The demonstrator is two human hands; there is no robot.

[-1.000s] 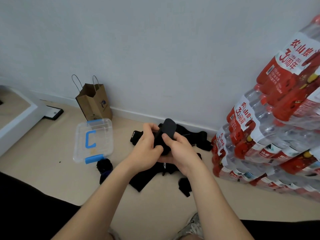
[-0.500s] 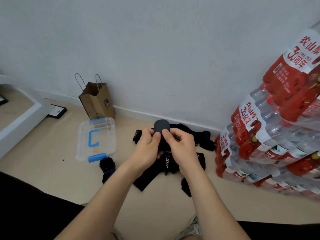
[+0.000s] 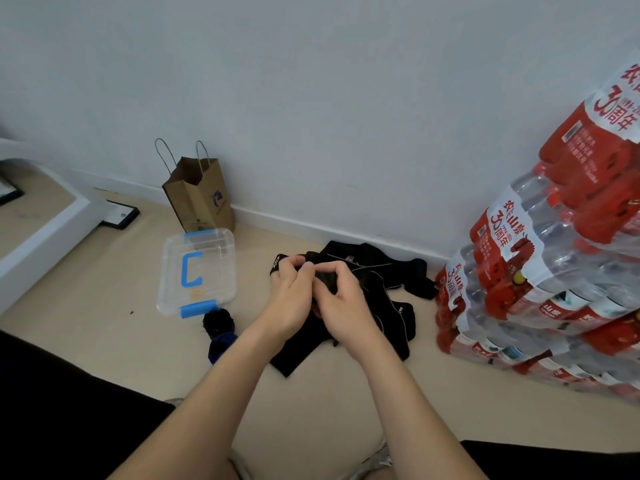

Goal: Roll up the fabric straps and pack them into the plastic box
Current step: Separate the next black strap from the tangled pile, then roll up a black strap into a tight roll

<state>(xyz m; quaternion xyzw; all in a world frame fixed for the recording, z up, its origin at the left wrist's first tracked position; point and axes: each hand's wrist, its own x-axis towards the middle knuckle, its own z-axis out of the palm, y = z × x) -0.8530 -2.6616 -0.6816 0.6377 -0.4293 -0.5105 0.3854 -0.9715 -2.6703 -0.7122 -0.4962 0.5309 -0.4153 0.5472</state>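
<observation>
Black fabric strap (image 3: 327, 285), soft wad, gripped by left hand (image 3: 294, 294) and right hand (image 3: 343, 304), clear plastic box (image 3: 218, 271) nearby

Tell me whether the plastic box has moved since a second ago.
No. The plastic box still lies just in front of the paper bag.

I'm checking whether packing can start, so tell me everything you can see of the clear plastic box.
The plastic box is clear, its lid on, with a blue C-shaped handle on top and blue clips at both ends. It lies flat on the beige floor, before the paper bag; a dark roll lies by its near clip. The left hand and right hand are off it.
</observation>
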